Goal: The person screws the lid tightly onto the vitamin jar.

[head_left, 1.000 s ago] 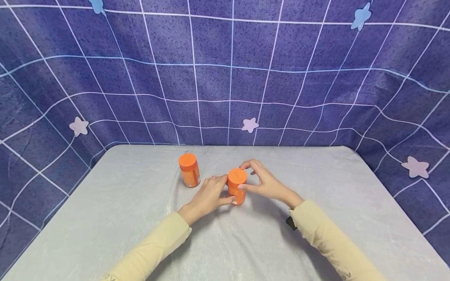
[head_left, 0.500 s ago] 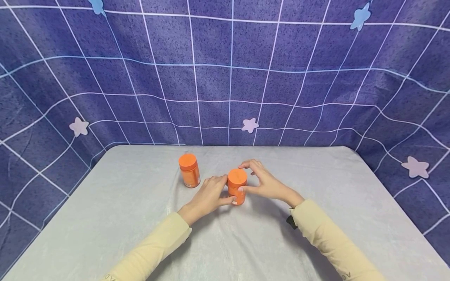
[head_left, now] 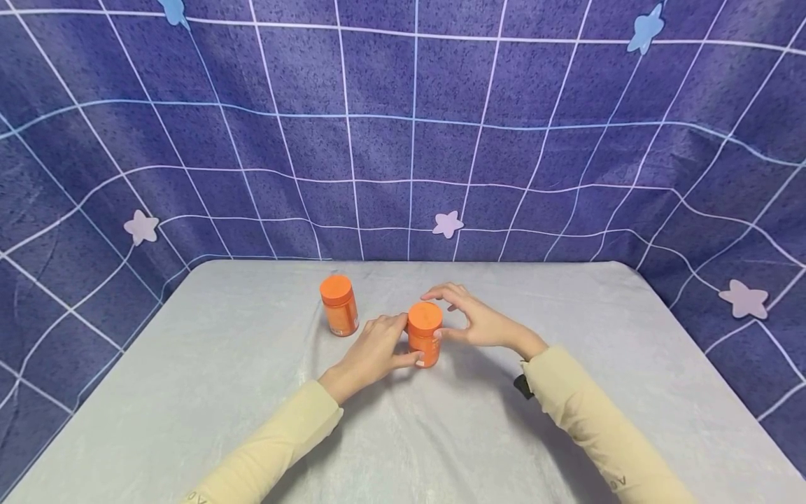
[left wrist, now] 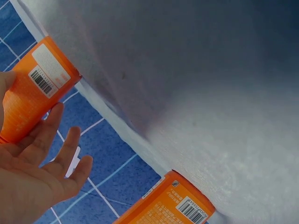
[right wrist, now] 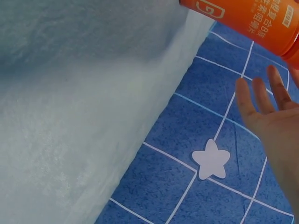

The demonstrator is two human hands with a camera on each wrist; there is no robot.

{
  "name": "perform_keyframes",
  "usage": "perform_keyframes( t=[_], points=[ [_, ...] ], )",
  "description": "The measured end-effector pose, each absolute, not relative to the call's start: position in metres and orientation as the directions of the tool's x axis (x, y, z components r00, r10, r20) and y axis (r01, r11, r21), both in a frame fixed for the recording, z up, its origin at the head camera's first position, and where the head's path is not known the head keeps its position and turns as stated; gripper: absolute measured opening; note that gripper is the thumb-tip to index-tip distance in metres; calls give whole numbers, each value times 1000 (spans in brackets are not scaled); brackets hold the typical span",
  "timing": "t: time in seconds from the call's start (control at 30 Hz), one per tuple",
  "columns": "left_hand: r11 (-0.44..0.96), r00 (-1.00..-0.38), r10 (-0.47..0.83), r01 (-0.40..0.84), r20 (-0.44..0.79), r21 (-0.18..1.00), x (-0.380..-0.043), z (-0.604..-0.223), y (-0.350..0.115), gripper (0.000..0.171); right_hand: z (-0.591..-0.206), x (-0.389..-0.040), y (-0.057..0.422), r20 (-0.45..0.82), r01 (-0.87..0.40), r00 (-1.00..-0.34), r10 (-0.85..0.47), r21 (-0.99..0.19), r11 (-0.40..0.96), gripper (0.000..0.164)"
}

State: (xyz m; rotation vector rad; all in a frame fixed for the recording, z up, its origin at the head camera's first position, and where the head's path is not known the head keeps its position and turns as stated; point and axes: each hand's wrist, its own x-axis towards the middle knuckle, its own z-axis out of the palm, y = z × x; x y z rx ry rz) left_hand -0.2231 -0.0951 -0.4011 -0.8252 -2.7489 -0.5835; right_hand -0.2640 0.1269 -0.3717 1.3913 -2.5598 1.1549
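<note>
An orange vitamin bottle (head_left: 429, 348) stands upright on the table with its orange screw lid (head_left: 425, 316) on. My left hand (head_left: 371, 351) grips the bottle's body from the left, thumb in front; in the left wrist view the outer fingers of that hand (left wrist: 44, 163) spread away from the bottle (left wrist: 30, 100). From the right, my right hand (head_left: 481, 325) holds the lid between thumb and index finger. The right wrist view shows Chinese print on the bottle (right wrist: 252, 21), and that hand's (right wrist: 280, 112) other fingers are extended below it.
A second, matching orange bottle (head_left: 340, 313) stands capped to the left and farther back; its barcode side shows on this bottle (left wrist: 175, 203) in the left wrist view. Pale grey cloth covers the table (head_left: 220, 364). A blue gridded curtain (head_left: 378, 154) with stars hangs behind.
My right hand has turned about the lid: its fingertips shifted left along the far side, its thumb right along the near side. The left hand and both bottles stay put.
</note>
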Motion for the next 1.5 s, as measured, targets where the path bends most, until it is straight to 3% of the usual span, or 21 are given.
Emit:
perform_keyframes(
  t=[0.27,0.5,1.03,1.5],
  points=[
    [757,-819,482,568,312,323,-223,-401,-95,48,-369,-265,128,324,-741,-569,-756,-601,300,53],
    [760,-817,485,570,312,313,-223,-401,-95,49,-368,-266,130,283,-724,-581,-763,-609,325,52],
    [758,-815,487,573,313,312,-223,-401,-95,49,-372,-262,127,355,-709,-641,-680,-612,349,47],
    [762,-823,483,563,300,319,-221,-400,-95,52,-375,-260,127,353,-714,-646,-677,-594,371,51]
  ],
)
